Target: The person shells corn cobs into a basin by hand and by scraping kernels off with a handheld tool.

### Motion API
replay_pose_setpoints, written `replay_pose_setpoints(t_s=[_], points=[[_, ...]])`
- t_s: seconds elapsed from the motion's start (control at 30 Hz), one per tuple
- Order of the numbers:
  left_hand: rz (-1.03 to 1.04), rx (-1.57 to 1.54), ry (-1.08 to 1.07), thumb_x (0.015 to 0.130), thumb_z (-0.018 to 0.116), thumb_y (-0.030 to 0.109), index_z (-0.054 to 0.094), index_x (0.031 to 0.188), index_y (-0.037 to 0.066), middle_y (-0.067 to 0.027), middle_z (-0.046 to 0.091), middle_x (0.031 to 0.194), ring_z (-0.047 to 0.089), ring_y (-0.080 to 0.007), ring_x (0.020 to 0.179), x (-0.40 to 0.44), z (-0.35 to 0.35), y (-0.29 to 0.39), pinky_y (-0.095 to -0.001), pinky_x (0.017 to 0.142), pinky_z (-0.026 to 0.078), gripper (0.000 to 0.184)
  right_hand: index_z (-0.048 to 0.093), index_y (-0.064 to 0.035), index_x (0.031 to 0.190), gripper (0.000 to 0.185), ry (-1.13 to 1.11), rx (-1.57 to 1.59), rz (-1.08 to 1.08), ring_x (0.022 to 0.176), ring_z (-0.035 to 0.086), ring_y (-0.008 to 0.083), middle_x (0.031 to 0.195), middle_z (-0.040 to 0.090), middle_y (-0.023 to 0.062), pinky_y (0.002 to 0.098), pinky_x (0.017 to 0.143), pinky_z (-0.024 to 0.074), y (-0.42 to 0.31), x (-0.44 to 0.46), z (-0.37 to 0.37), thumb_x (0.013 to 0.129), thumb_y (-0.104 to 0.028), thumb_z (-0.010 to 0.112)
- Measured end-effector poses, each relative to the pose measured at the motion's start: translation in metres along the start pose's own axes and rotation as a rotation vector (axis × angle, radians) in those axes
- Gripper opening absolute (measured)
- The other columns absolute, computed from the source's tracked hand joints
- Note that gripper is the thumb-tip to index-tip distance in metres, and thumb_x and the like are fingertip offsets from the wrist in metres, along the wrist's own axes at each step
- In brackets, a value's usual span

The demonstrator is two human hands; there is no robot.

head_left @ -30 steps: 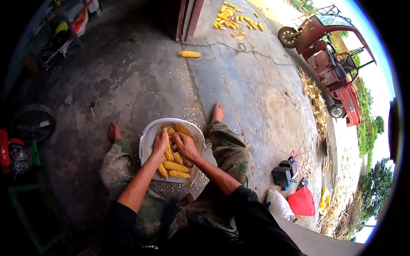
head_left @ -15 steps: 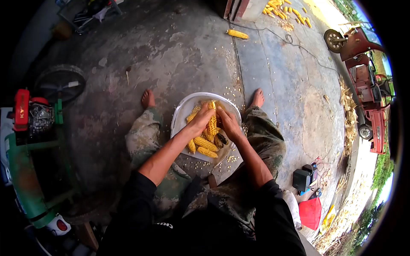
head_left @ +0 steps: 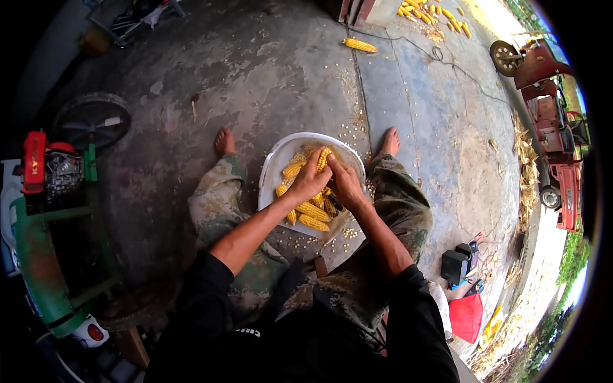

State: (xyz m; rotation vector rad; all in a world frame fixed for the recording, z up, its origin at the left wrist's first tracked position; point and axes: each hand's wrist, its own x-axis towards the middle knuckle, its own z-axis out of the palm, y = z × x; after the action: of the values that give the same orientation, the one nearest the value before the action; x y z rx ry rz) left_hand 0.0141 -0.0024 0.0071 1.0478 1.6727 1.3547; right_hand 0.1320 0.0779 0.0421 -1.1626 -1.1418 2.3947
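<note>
Over a white basin [head_left: 263,182] between the knees, both hands close around one yellow corn cob [head_left: 325,157]. My left hand [head_left: 309,179] wraps it from the left, and my right hand [head_left: 346,185] grips it from the right, the two nearly touching. Only the cob's far end shows above the fingers; the rest is hidden. More corn cobs [head_left: 313,217] lie in the basin below my hands, several of them covered with kernels. A dark, blackened piece rests among them, partly under my right hand.
Loose kernels [head_left: 350,233] are scattered on the concrete around the basin. A single cob [head_left: 359,45] lies farther out, near a cable [head_left: 438,53]. A green machine with a red engine [head_left: 33,163] stands at left; a black box [head_left: 454,267] and red bag [head_left: 466,317] are at right.
My hands have turned the cob and drawn closer together over it, so less of it shows now. The whole view has shifted slightly.
</note>
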Motion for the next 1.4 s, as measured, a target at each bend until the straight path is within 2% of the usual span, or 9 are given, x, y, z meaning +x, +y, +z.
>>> replay_pose_setpoints(t_s=[0.33,0.4,0.67,0.77,0.83,0.87,0.93,1.27,1.4], points=[[-0.021,-0.024,-0.052,0.089,0.064,0.028,0.049,0.129,-0.001,-0.0245,0.061,0.120,0.060,-0.0367,0.112,0.006,-0.005,0.016,-0.0407,0.094,0.047,0.051,0.060,0.0018,0.113,0.041,0.000,-0.259,-0.355,0.083,0.062,0.0138,0.096,0.064,0.0059,0.0274,0.075,0.0512,0.000,0.002,0.000,0.102,-0.037,0.053],[-0.012,-0.038,-0.050,0.093,0.060,0.028,0.049,0.131,0.000,-0.0193,0.060,0.121,0.059,-0.0307,0.112,0.005,-0.003,0.014,-0.0382,0.095,0.046,0.048,0.059,0.0026,0.113,0.044,0.028,0.192,-0.020,0.083,0.063,0.0151,0.094,0.063,0.0064,0.0281,0.072,0.0518,-0.012,0.000,0.006,0.101,-0.039,0.055],[-0.220,-0.207,-0.187,0.100,0.054,0.031,0.047,0.135,0.003,-0.0078,0.059,0.117,0.058,-0.0182,0.105,0.004,-0.012,0.028,-0.0304,0.091,0.047,0.046,0.061,0.0024,0.111,0.032,-0.056,0.222,-0.059,0.085,0.063,0.0164,0.094,0.063,0.0070,0.0297,0.076,0.0532,0.012,0.013,-0.016,0.102,-0.027,0.052],[-0.091,-0.159,-0.095,0.098,0.057,0.025,0.048,0.133,0.004,-0.0062,0.059,0.113,0.058,-0.0162,0.103,0.005,-0.007,0.014,-0.0289,0.089,0.048,0.042,0.062,0.0005,0.110,0.026,0.009,-0.044,-0.229,0.083,0.062,0.0155,0.092,0.062,0.0052,0.0284,0.074,0.0516,0.007,0.007,-0.013,0.099,-0.021,0.054],[-0.034,-0.138,-0.051,0.093,0.062,0.018,0.049,0.131,0.004,-0.0068,0.059,0.115,0.058,-0.0175,0.104,0.006,-0.007,0.012,-0.0300,0.089,0.048,0.042,0.063,0.0004,0.107,0.024,0.014,-0.920,-0.720,0.080,0.059,0.0142,0.089,0.061,0.0044,0.0256,0.072,0.0498,0.012,0.011,-0.021,0.096,-0.020,0.056],[-0.035,-0.138,-0.050,0.093,0.062,0.018,0.049,0.131,0.004,-0.0068,0.059,0.115,0.058,-0.0175,0.104,0.006,-0.006,0.011,-0.0300,0.089,0.048,0.042,0.063,0.0004,0.107,0.024,0.013,-0.920,-0.719,0.080,0.059,0.0142,0.089,0.061,0.0044,0.0256,0.072,0.0498,0.016,0.013,-0.023,0.096,-0.020,0.056],[-0.050,0.014,0.002,0.088,0.065,0.014,0.049,0.131,0.005,-0.0073,0.060,0.117,0.058,-0.0191,0.106,0.005,-0.008,0.014,-0.0313,0.091,0.048,0.047,0.062,0.0003,0.105,0.024,0.047,0.172,-0.019,0.075,0.058,0.0135,0.084,0.059,0.0041,0.0255,0.068,0.0484,-0.003,0.000,0.002,0.095,-0.021,0.057],[-0.129,-0.350,-0.162,0.095,0.052,0.014,0.043,0.141,0.002,-0.0088,0.051,0.134,0.048,-0.0174,0.123,0.011,-0.007,0.000,-0.0309,0.105,0.039,0.048,0.059,-0.0049,0.090,0.026,-0.015,-0.221,-0.309,0.061,0.050,0.0120,0.072,0.050,-0.0002,0.0277,0.054,0.0442,0.010,0.010,-0.013,0.099,-0.029,0.054],[-0.156,-0.411,-0.212,0.100,0.049,0.014,0.042,0.143,0.003,-0.0074,0.050,0.134,0.048,-0.0155,0.122,0.008,-0.005,0.007,-0.0299,0.104,0.040,0.045,0.058,-0.0056,0.090,0.036,-0.008,0.134,0.023,0.057,0.048,0.0105,0.067,0.047,-0.0019,0.0257,0.052,0.0416,-0.003,0.005,-0.003,0.101,-0.039,0.052]])
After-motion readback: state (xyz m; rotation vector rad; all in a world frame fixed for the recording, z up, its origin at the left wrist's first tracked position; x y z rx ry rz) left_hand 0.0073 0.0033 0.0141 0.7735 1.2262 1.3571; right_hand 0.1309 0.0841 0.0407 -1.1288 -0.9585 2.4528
